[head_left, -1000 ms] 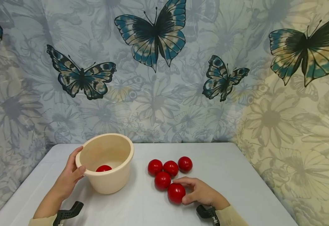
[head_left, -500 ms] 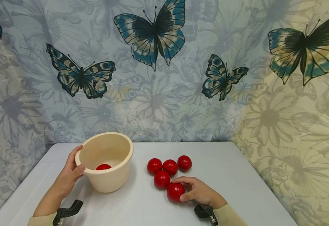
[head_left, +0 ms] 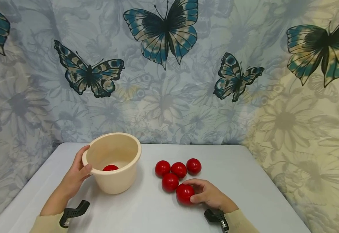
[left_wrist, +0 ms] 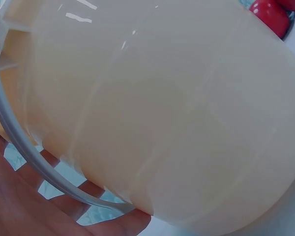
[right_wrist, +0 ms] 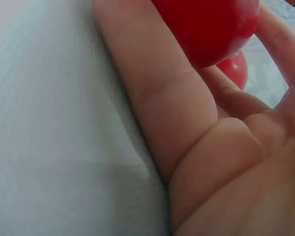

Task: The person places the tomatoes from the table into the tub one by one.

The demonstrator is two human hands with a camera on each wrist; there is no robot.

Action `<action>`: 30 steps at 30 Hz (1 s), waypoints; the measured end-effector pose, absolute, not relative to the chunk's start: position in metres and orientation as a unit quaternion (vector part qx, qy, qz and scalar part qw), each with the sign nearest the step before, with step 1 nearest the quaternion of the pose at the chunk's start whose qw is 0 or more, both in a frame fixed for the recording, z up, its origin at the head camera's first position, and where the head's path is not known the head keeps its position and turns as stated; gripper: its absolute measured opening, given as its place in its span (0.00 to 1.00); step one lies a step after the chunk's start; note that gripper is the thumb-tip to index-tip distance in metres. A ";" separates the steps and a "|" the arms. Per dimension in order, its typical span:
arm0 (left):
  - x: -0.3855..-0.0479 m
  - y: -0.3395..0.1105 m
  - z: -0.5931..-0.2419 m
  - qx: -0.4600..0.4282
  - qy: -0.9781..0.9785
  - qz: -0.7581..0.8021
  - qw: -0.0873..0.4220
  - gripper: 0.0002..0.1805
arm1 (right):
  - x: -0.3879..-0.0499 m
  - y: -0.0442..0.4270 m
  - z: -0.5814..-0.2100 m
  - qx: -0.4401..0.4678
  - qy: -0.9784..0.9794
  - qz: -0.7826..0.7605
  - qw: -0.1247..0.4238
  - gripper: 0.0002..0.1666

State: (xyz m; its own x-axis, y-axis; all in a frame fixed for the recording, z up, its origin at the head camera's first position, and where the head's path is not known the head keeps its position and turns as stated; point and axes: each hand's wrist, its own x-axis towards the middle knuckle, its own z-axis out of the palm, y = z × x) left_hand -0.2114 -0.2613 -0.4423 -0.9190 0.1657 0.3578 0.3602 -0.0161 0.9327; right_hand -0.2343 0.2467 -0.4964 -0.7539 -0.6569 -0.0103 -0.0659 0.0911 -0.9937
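My left hand (head_left: 75, 176) grips the left rim of a cream plastic bucket (head_left: 117, 181), with the thumb over the rim. A red ball (head_left: 110, 168) shows inside the bucket. The left wrist view is mostly filled by the bucket's wall (left_wrist: 162, 108), with its pale curved handle (left_wrist: 37, 160) lying across my palm. On the table, my right hand (head_left: 213, 195) holds the nearest red ball (head_left: 184, 194) between thumb and fingers. The right wrist view shows that ball (right_wrist: 211, 29) among the fingers; its far side is hidden.
Several more red balls (head_left: 170, 182) sit in a loose cluster just behind the held one, right of the bucket. They rest on a white-covered table (head_left: 146, 210). A butterfly-patterned cloth (head_left: 163, 106) hangs behind the table's far edge.
The head view has shifted slightly. My right thumb and fingers have settled closer round the nearest ball, which stays in about the same place. The left hand keeps its hold on the bucket.
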 end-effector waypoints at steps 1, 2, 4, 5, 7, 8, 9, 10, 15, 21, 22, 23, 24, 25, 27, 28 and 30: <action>-0.212 -0.261 -0.442 -0.188 -0.698 -0.687 0.069 0.36 | -0.234 0.248 -0.497 -0.253 0.687 -0.635 0.246 0.30; -0.213 -0.260 -0.442 -0.187 -0.699 -0.687 0.068 0.36 | -0.233 0.250 -0.497 -0.246 0.674 -0.648 0.254 0.31; -0.214 -0.258 -0.442 -0.185 -0.701 -0.686 0.067 0.36 | -0.232 0.253 -0.496 -0.233 0.649 -0.671 0.271 0.32; -0.214 -0.257 -0.442 -0.184 -0.701 -0.686 0.067 0.36 | -0.232 0.254 -0.496 -0.224 0.637 -0.682 0.280 0.33; -0.214 -0.257 -0.442 -0.182 -0.703 -0.684 0.068 0.37 | -0.231 0.256 -0.495 -0.216 0.624 -0.694 0.288 0.33; -0.213 -0.256 -0.443 -0.181 -0.703 -0.684 0.068 0.37 | -0.231 0.256 -0.494 -0.214 0.621 -0.697 0.289 0.33; -0.213 -0.256 -0.443 -0.181 -0.703 -0.684 0.068 0.37 | -0.231 0.256 -0.494 -0.213 0.619 -0.698 0.290 0.33; -0.213 -0.256 -0.443 -0.181 -0.703 -0.685 0.068 0.37 | -0.231 0.257 -0.493 -0.212 0.618 -0.699 0.291 0.33; -0.212 -0.257 -0.442 -0.175 -0.706 -0.683 0.068 0.38 | -0.231 0.256 -0.493 -0.209 0.614 -0.702 0.294 0.32; -0.211 -0.257 -0.441 -0.160 -0.715 -0.677 0.066 0.38 | -0.233 0.255 -0.494 -0.205 0.614 -0.703 0.293 0.33; -0.211 -0.258 -0.441 -0.159 -0.716 -0.677 0.067 0.38 | -0.233 0.254 -0.494 -0.206 0.615 -0.703 0.293 0.33; -0.211 -0.258 -0.441 -0.159 -0.716 -0.677 0.067 0.38 | -0.233 0.254 -0.495 -0.207 0.615 -0.702 0.293 0.33; -0.211 -0.259 -0.441 -0.160 -0.715 -0.677 0.067 0.38 | -0.233 0.253 -0.495 -0.207 0.615 -0.702 0.293 0.33; -0.211 -0.259 -0.441 -0.160 -0.714 -0.678 0.067 0.38 | -0.234 0.253 -0.496 -0.208 0.615 -0.702 0.293 0.33; -0.211 -0.259 -0.441 -0.162 -0.714 -0.678 0.067 0.38 | -0.235 0.253 -0.497 -0.212 0.614 -0.701 0.294 0.33; -0.211 -0.259 -0.440 -0.162 -0.713 -0.679 0.067 0.38 | -0.235 0.253 -0.497 -0.213 0.613 -0.702 0.294 0.32; -0.210 -0.259 -0.440 -0.162 -0.713 -0.679 0.066 0.38 | -0.235 0.253 -0.497 -0.215 0.611 -0.703 0.295 0.32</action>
State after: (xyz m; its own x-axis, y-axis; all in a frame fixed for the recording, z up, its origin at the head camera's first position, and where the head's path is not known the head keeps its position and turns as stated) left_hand -0.2103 -0.2593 -0.4401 -0.9386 0.1409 0.3148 0.3212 0.0243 0.9467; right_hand -0.2352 0.2533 -0.4973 -0.7339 -0.6768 -0.0580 0.1513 -0.0797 -0.9853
